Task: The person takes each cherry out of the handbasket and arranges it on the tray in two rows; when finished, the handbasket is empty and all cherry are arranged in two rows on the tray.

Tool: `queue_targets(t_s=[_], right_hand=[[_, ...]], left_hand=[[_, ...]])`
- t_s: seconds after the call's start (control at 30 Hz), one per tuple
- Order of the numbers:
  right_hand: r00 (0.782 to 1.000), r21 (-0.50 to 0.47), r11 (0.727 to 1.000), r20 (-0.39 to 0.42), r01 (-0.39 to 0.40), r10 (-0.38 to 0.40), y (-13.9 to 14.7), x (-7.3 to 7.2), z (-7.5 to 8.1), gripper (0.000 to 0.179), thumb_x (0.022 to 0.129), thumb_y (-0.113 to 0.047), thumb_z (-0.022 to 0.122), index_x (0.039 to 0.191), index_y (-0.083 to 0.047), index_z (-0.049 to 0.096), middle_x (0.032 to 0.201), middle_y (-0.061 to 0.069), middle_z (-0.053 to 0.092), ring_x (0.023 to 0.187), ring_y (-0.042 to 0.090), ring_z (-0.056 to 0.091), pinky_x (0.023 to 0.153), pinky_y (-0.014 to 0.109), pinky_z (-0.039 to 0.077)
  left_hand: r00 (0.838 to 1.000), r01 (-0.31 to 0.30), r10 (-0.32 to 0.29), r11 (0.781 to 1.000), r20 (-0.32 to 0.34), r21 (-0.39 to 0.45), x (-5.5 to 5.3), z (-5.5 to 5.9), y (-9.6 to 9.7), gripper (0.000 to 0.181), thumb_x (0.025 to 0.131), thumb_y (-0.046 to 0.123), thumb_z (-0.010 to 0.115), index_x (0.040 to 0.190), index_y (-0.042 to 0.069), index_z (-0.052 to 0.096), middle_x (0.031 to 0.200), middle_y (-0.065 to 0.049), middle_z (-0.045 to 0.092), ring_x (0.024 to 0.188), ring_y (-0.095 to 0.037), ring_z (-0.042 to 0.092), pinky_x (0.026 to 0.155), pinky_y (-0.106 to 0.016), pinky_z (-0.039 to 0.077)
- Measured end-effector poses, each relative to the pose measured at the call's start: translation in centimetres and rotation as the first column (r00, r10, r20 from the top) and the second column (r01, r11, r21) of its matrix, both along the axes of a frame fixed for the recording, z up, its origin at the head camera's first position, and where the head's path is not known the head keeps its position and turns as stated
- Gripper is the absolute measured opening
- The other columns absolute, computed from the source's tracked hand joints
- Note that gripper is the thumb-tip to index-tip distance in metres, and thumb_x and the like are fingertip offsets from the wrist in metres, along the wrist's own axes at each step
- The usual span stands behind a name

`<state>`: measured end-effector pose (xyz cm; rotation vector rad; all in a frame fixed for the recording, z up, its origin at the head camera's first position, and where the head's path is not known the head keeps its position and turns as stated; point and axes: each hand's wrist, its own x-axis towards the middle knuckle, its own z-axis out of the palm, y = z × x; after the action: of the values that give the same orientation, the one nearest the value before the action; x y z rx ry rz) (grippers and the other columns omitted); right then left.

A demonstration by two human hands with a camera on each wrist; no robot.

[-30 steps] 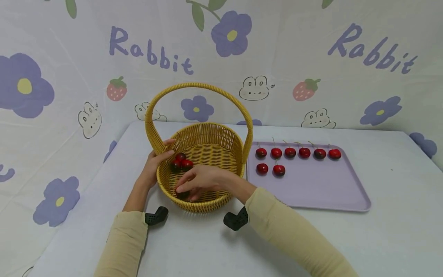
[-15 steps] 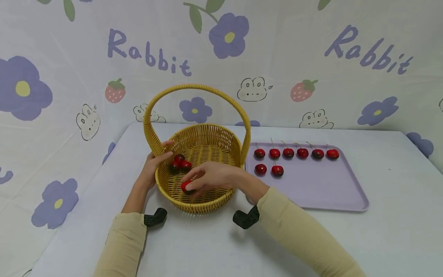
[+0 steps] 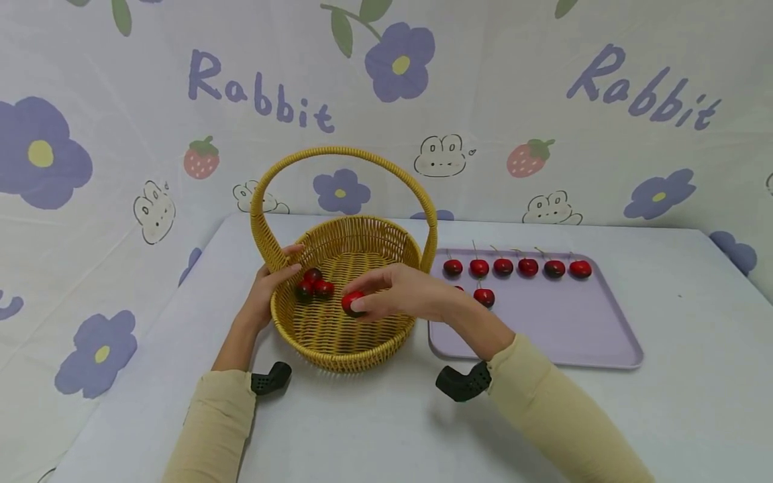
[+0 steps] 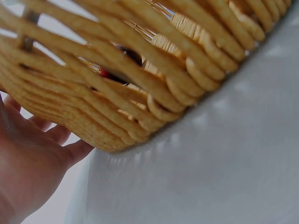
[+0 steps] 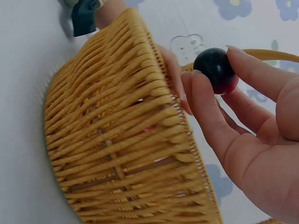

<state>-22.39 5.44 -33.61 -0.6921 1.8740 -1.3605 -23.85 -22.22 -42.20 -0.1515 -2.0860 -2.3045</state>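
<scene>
My right hand [image 3: 413, 293] pinches a dark red cherry [image 3: 351, 303] between thumb and fingertips, over the inside of a yellow wicker basket [image 3: 347, 365]. In the right wrist view this cherry [image 5: 214, 70] looks nearly black with a red underside, held above the basket rim. At the basket's left side, my left hand [image 3: 261, 295] grips the rim beside the base of the tall handle [image 3: 347, 151]. Three cherries [image 3: 324, 290] lie together inside, near that hand. The left wrist view has my left hand [image 4: 35, 158] against the woven wall [image 4: 107, 112], its fingertips partly hidden.
To the basket's right lies a lilac tray [image 3: 561, 335]. Along its back edge runs a row of several stemmed cherries [image 3: 528, 267]. Two more sit in front of them, one stemmed cherry [image 3: 484, 297] and one mostly covered by my right arm. A patterned cloth [image 3: 513, 87] hangs behind the table.
My right hand has lifted the cherry from the front of the basket's floor and carried it up, back and to the right. My left hand stays on the rim.
</scene>
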Motion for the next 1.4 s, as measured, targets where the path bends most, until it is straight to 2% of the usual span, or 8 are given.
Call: queue_targets(t_s=[0.27, 0.43, 0.7, 0.93, 1.17, 1.4], right_hand=[[1.0, -0.032, 0.999, -0.004, 0.024, -0.024, 2.3, 0.6, 1.1, 0.036, 0.091, -0.017, 0.066, 0.125, -0.008, 0.061, 0.117, 0.009, 0.06, 0.105, 0.033, 0.062, 0.092, 0.034, 0.047], [0.999, -0.031, 0.998, -0.009, 0.046, -0.047, 3.9, 1.0, 1.3, 0.037, 0.091, -0.017, 0.066, 0.126, -0.006, 0.06, 0.116, 0.011, 0.061, 0.102, 0.029, 0.063, 0.091, 0.036, 0.047], [0.993, 0.033, 0.996, -0.077, 0.088, -0.085, 6.5, 1.4, 0.8, 0.04, 0.09, -0.026, 0.068, 0.126, -0.01, 0.061, 0.115, 0.008, 0.062, 0.102, 0.027, 0.062, 0.093, 0.04, 0.046], [0.989, 0.026, 0.99, -0.067, 0.137, -0.135, 9.1, 1.3, 0.4, 0.041, 0.089, -0.025, 0.068, 0.126, -0.008, 0.06, 0.114, 0.012, 0.062, 0.104, 0.035, 0.061, 0.093, 0.044, 0.045], [0.971, 0.056, 0.971, -0.072, 0.231, -0.227, 11.9, 1.0, 0.0, 0.047, 0.089, -0.026, 0.068, 0.131, -0.006, 0.056, 0.115, 0.011, 0.063, 0.103, 0.037, 0.061, 0.102, 0.058, 0.03], [0.957, 0.088, 0.954, -0.085, 0.286, -0.279, 14.1, 0.6, -1.2, 0.049, 0.089, -0.025, 0.068, 0.133, -0.006, 0.054, 0.121, 0.013, 0.058, 0.105, 0.036, 0.06, 0.103, 0.057, 0.03]], left_hand=[[1.0, -0.002, 0.002, 1.0, 0.011, -0.005, 0.0, 0.0, 0.0, 0.048, 0.097, 0.01, 0.048, 0.142, -0.003, 0.036, 0.146, -0.017, 0.033, 0.133, -0.029, 0.031, 0.111, -0.041, 0.019], [1.0, -0.002, 0.002, 1.0, 0.014, -0.014, 0.0, 0.1, 0.0, 0.049, 0.097, 0.011, 0.048, 0.142, -0.003, 0.036, 0.146, -0.017, 0.032, 0.134, -0.029, 0.03, 0.111, -0.041, 0.019], [1.0, -0.004, 0.004, 1.0, 0.017, -0.019, -0.2, 0.1, 0.0, 0.049, 0.096, 0.012, 0.049, 0.142, -0.003, 0.036, 0.147, -0.016, 0.032, 0.135, -0.028, 0.029, 0.111, -0.041, 0.018], [1.0, -0.001, 0.002, 1.0, 0.012, -0.005, -0.2, 0.0, 0.0, 0.049, 0.096, 0.01, 0.05, 0.141, -0.004, 0.036, 0.146, -0.016, 0.032, 0.134, -0.027, 0.03, 0.111, -0.039, 0.019], [1.0, -0.001, 0.001, 1.0, 0.011, 0.007, -0.2, 0.0, 0.1, 0.049, 0.097, 0.01, 0.05, 0.141, -0.004, 0.036, 0.145, -0.016, 0.033, 0.133, -0.027, 0.031, 0.111, -0.038, 0.02], [1.0, 0.006, -0.007, 1.0, 0.012, 0.022, 0.1, 0.1, 0.1, 0.047, 0.098, 0.01, 0.049, 0.142, -0.001, 0.037, 0.145, -0.016, 0.033, 0.131, -0.027, 0.033, 0.11, -0.04, 0.023]])
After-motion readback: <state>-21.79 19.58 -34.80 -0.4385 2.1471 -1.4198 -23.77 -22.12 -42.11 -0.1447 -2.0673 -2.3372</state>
